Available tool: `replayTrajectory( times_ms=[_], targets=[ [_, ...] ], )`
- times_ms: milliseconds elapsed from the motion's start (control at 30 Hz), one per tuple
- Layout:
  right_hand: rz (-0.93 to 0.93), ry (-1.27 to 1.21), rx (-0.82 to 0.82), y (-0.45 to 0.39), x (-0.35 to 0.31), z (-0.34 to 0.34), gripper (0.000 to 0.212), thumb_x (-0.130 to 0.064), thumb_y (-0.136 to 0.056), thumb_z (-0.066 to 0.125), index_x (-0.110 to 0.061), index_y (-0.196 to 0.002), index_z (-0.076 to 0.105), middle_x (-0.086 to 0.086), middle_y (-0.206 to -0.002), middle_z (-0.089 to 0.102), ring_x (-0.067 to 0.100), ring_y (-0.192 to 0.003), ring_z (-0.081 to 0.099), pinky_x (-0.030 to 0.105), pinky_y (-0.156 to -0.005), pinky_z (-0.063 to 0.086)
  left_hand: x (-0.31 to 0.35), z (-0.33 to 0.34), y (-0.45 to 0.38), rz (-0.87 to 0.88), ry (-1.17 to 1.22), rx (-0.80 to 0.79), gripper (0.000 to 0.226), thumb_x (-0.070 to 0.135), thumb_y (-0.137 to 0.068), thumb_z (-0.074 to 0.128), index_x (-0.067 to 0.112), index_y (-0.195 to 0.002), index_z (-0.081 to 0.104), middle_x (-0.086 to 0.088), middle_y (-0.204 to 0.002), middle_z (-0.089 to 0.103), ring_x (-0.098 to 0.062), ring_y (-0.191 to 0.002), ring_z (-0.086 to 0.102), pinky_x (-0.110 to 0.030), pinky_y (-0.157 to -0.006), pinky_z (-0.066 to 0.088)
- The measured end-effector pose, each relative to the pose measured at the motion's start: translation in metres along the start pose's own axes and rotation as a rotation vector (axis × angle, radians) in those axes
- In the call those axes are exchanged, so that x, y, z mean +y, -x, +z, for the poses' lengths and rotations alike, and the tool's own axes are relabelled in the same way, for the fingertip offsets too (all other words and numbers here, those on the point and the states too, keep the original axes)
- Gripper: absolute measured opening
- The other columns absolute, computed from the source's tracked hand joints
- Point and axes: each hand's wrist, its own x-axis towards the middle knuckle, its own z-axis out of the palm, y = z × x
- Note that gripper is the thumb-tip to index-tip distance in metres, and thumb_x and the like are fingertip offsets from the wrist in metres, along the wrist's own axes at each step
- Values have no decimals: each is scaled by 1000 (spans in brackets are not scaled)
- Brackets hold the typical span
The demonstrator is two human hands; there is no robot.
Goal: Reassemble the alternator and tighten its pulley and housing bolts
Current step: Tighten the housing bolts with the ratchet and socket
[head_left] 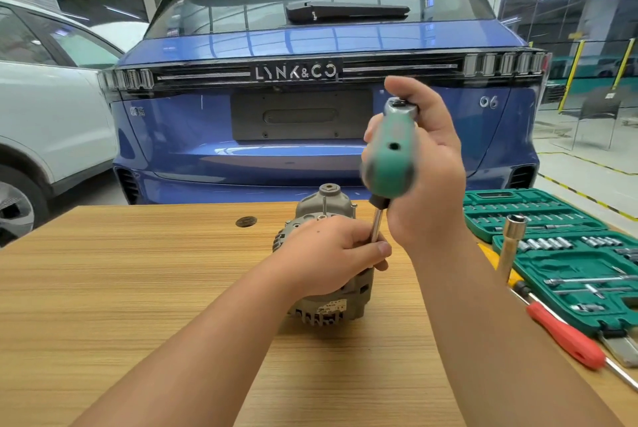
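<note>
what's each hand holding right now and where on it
The right hand grips the green-handled driver tool by its handle. The left hand pinches the tool's bare metal shaft above the grey metal alternator.

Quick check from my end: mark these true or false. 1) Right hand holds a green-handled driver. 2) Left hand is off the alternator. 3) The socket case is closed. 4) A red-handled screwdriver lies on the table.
1) True: the right hand grips the green-handled driver.
2) False: the left hand rests on the alternator, fingers pinching the driver's shaft.
3) False: the socket case lies open.
4) True: the red-handled screwdriver lies on the table.
</note>
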Motion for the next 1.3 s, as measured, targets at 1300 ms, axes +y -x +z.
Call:
replayTrajectory(
  times_ms=[1300],
  targets=[
    [151, -89, 50, -4, 1, 2, 36, -40, -88, 64, -19, -117, 61, 4, -86, 59, 15, -62, 52, 26, -52, 43, -2, 2, -2, -19, -14, 16, 21, 50, -101, 54, 45, -89, 70, 37, -90, 69, 11, -90, 61, -32, -87, 53]
  ],
)
